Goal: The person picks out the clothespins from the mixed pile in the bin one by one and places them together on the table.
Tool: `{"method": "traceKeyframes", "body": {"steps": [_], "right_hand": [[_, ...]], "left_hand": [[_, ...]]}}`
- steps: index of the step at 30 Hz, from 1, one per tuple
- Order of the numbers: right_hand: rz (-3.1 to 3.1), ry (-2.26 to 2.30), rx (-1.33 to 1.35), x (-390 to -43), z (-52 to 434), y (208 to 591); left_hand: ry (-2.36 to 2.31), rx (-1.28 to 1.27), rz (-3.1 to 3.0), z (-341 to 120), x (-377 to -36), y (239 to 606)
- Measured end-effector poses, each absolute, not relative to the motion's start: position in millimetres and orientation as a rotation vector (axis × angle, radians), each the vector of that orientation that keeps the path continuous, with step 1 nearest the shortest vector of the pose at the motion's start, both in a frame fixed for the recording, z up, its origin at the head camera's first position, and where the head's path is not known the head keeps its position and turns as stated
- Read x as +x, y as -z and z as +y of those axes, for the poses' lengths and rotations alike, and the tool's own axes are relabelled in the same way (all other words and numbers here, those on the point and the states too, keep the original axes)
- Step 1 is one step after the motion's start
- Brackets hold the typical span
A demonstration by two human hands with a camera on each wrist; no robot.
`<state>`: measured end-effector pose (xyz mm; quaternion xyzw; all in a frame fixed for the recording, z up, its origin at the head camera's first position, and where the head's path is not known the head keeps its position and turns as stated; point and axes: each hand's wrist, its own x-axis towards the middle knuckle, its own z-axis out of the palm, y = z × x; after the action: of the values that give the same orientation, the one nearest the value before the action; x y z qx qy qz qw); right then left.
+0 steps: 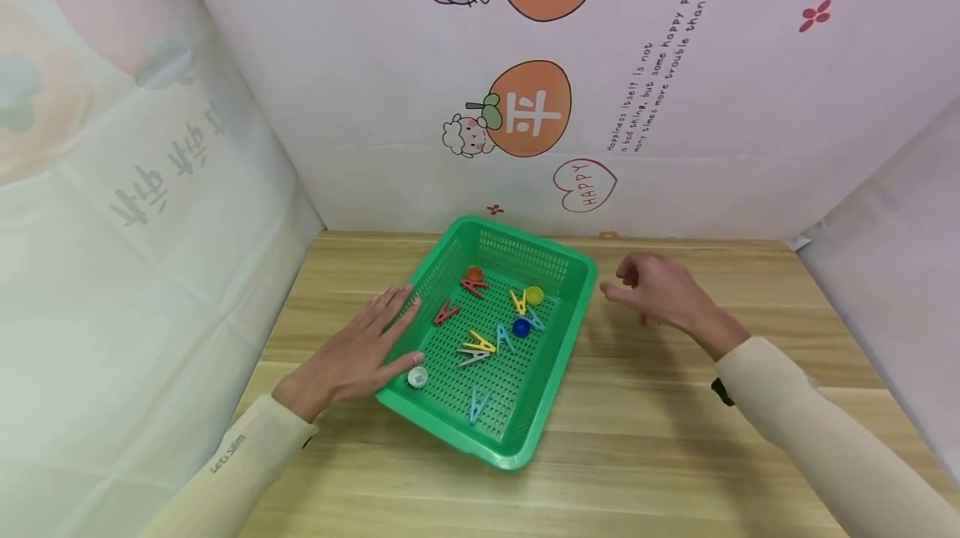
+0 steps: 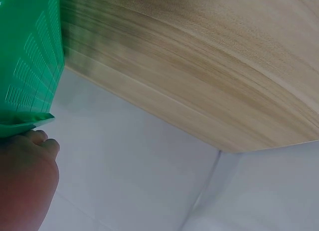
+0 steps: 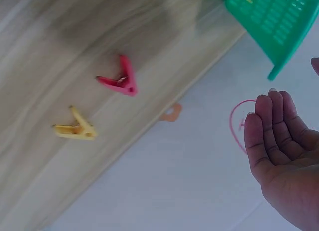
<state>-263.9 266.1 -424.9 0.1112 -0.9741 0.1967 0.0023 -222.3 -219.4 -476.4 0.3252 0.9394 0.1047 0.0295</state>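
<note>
A green perforated basket point(image 1: 561, 366) stands on the wooden table. My left hand point(image 1: 356, 355) lies over its left rim with the fingers straight and spread. Inside the basket are several clothespins, among them a red clothespin point(image 1: 447, 312) and a light blue clothespin point(image 1: 477, 406). Bottle caps lie among them: blue point(image 1: 521, 327), yellow point(image 1: 534, 295), orange point(image 1: 474, 273) and white point(image 1: 417, 377). Right of the basket my right hand point(image 1: 660, 292) hovers, fingers loosely bent around nothing. In the right wrist view, a red clothespin point(image 3: 123, 81) and a yellow clothespin point(image 3: 76, 128) lie on the table outside the basket.
The wooden table point(image 1: 675, 471) extends on both sides of the basket and in front of it. A white printed sheet point(image 1: 420, 130) covers the wall behind, and white sheets point(image 1: 900, 213) enclose the left and right sides.
</note>
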Motion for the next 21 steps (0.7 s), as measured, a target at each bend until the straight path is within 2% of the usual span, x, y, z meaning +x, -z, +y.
{"method": "traceKeyframes", "body": {"steps": [12, 21], "right_hand": [[-2.943, -0.518, 0.611, -268, 228, 406], [-2.973, -0.450, 0.762, -276, 197, 409]], "left_hand": [[-0.334, 1.008, 2.895, -220, -223, 477], [-0.339, 1.006, 2.896, -220, -223, 478]]}}
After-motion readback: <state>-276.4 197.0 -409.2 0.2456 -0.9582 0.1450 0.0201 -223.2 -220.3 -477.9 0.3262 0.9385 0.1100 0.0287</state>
